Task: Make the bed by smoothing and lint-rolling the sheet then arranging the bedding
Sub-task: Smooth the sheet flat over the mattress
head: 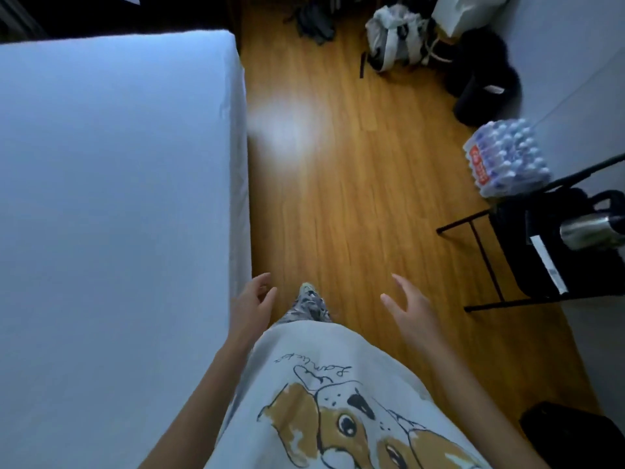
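White fitted sheet (111, 198), stretched flat over the mattress to the person's left, looks thin and soft, best tugged at its side edge; left hand (252, 304) and right hand (411, 308) hang empty, fingers loosely spread.

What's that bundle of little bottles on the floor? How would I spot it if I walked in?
Start at the white bed on the left and cross the wooden floor to the wall opposite. There, just beyond the black folding chair, sits the shrink-wrapped pack of water bottles. Its clear plastic, rows of pale caps and red label set it apart from the dark bags nearby.
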The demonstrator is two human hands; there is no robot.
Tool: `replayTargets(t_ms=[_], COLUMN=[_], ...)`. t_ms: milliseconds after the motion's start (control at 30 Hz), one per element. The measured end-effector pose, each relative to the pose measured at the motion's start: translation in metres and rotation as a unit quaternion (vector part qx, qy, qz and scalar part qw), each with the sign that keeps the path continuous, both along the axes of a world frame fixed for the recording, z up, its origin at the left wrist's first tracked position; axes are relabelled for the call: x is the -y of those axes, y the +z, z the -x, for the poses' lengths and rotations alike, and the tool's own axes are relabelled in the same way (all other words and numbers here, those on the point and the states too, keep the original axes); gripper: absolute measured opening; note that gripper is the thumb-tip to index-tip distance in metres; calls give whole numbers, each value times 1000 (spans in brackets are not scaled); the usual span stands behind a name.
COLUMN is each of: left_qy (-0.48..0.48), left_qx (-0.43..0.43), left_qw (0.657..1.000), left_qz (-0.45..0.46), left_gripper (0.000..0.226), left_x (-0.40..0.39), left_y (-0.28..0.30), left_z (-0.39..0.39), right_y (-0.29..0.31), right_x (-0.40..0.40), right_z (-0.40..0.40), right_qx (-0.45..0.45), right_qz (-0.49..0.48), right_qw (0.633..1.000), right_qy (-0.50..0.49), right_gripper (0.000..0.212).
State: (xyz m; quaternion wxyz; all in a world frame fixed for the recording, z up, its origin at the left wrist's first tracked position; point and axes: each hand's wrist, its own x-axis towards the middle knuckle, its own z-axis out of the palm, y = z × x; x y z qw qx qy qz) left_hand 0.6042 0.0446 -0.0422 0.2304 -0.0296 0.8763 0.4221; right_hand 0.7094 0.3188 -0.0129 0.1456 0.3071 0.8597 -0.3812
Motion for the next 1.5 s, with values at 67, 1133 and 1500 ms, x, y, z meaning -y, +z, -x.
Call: replayTargets(t_ms=[67, 1133, 1500], left_qy=[-33, 322, 316], left_qx=[-4, -7, -14], left_qw=[999, 947, 948], left_qz=[-8, 2, -30], left_gripper=[40, 35, 36], left_x=[-25, -253, -222], left_y=[9, 33, 30], left_z=[51, 790, 1109], right_y=[9, 14, 31], right_x=[-17, -244, -207], right_z=[49, 986, 1281], right_qx=[-10, -25, -26], right_qz=[0, 1, -27], right_qw=[1000, 925, 916], right_qy=[-9, 378, 400], right_gripper=[54, 58, 57])
